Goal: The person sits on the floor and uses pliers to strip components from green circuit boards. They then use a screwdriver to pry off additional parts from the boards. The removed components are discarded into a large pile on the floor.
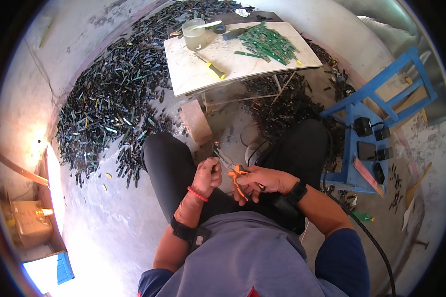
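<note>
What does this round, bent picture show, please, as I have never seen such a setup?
There is no machine: a person works bare-handed, seen from a fisheye camera on their head looking down, which bends straight edges near the rim. The right hand holds orange-handled pliers; the left hand grips a small dark piece close by, too hidden to identify. On the pale tabletop ahead are green strips, a yellow-handled screwdriver and a cloudy container; dark strips are heaped on the floor.
</note>
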The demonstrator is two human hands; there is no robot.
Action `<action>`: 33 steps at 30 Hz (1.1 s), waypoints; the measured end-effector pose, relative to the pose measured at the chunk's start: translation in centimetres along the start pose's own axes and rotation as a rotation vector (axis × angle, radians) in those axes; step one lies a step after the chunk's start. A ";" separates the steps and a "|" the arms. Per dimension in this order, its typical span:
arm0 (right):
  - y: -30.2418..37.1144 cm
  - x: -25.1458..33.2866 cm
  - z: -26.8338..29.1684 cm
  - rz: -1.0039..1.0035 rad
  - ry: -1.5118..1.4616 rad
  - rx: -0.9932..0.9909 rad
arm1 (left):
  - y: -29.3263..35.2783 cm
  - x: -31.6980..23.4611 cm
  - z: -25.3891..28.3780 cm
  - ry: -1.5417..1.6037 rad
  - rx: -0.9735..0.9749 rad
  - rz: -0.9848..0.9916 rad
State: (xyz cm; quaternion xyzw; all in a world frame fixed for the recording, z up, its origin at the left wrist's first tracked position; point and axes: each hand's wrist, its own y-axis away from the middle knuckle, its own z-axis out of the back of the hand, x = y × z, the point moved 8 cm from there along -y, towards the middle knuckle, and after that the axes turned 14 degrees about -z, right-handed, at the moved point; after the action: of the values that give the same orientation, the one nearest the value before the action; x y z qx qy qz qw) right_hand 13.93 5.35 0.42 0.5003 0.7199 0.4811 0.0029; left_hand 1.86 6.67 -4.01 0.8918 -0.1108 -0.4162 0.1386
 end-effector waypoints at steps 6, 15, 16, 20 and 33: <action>1.5 -0.9 0.8 -0.035 -0.045 -0.006 | -0.4 1.6 -1.6 0.077 0.033 0.004; 1.3 -0.2 0.0 0.027 -0.061 0.033 | -0.2 1.0 -1.0 0.054 0.024 0.002; 1.3 -0.2 0.1 0.034 -0.078 0.025 | -0.2 1.0 -1.0 0.049 0.021 0.004; 0.9 -0.2 0.3 0.037 -0.105 0.033 | -0.1 0.7 -0.9 0.019 0.009 0.008; 0.3 -0.2 0.5 0.054 -0.109 0.052 | -0.1 0.3 -0.4 -0.041 -0.004 -0.029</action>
State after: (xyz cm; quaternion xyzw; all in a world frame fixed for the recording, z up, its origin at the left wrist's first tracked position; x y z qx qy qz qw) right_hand 14.50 5.55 0.21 0.5448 0.7172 0.4342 0.0159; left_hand 2.37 6.72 -4.03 0.8843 -0.0998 -0.4367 0.1318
